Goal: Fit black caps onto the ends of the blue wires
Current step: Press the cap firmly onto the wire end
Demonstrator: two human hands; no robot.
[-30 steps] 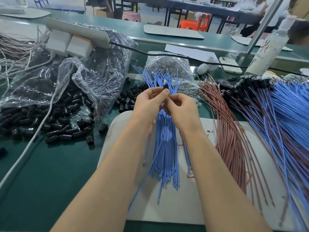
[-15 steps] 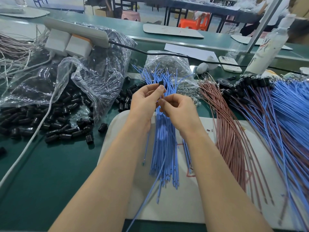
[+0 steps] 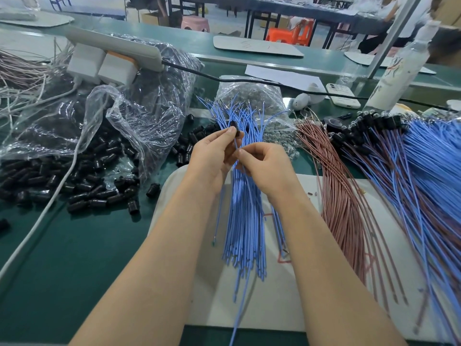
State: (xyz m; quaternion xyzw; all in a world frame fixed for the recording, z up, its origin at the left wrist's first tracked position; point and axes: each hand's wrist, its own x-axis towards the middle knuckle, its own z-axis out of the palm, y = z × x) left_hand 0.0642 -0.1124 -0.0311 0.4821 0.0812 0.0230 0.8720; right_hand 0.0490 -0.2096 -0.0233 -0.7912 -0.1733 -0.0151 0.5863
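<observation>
- Nearest, both forearms reach out from the bottom edge over a pale mat [image 3: 287, 295] lying on the green desk [image 3: 62, 258], and meet above the middle of it.
- A bundle of bare blue wires [image 3: 245, 221] lies lengthwise on the mat under the hands, its far ends fanning out uncapped. By the look of it, most of this bundle is yet to be done.
- The right hand [image 3: 269, 168] is curled narrow, thumb and forefinger pinching one blue wire just below its far end; that wire seems to run back toward the near edge of the desk.
- The left hand [image 3: 212, 156] is just left of it, almost touching, fingertips closed on a black cap [image 3: 239, 133] at the top of that wire. A second cap seems to sit just above the fingers; I cannot tell whether the held cap is fully pushed on, so I judge this wire as mid-fitting.
- To the left, loose black caps [image 3: 74, 181] spill from a clear plastic bag [image 3: 124, 116] across the desk, a large stock remaining.
- To the right, reddish-brown wires [image 3: 341, 196] lie beside the mat's middle, and further right a big heap of blue wires with black caps on their far ends [image 3: 374, 128] looks like finished work.
- Farthest, a power strip [image 3: 112, 43], a phone [image 3: 343, 94] and a spray bottle [image 3: 396, 76].
</observation>
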